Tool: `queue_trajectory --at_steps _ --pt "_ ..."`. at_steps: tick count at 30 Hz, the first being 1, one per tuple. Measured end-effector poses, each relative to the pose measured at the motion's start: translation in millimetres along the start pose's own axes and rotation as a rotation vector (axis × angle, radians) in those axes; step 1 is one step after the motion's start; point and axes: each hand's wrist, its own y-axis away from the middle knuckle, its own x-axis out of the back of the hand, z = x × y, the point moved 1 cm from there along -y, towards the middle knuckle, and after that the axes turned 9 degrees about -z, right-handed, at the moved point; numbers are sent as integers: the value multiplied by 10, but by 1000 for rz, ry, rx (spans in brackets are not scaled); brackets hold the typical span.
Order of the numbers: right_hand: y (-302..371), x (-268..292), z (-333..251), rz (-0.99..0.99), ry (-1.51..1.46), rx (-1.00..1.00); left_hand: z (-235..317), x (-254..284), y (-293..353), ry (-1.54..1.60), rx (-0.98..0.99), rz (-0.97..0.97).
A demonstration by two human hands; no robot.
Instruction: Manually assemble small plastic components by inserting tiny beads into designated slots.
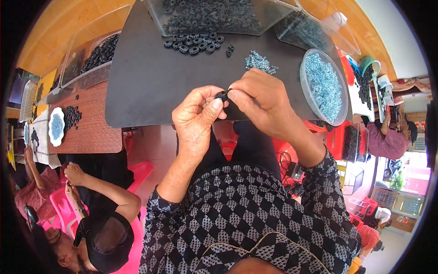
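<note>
Just off the table's near edge, my left hand [198, 107] pinches a small black plastic part [221, 96] between thumb and fingers. My right hand [262, 98] meets it from the right, thumb and forefinger closed on the part's right end. Whether a smaller piece sits in that pinch is hidden by the fingers. Beyond my hands lies a loose pile of small bluish metal springs [260, 62]. More springs fill a round clear dish [345, 98] to the right. A cluster of similar black parts [194, 43] rests farther off, with one [229, 50] lying apart beside it.
A clear bin [157, 18] of black parts stands at the far side of the dark tabletop [141, 86], and another clear bin [296, 41] stands right of it. On the left, a co-worker [109, 228] sits at a brown table [96, 123] with a white scalloped dish [51, 137].
</note>
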Motion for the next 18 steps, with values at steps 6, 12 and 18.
queue_trajectory --at_steps 6,12,18 --pt "2 36 -6 -57 -68 -6 -32 39 8 57 2 -18" --pt "-12 41 -45 -87 -203 -130 -10 56 15 54 4 -33" --pt "-11 -34 -63 23 16 8 -24 42 34 24 -4 -8"
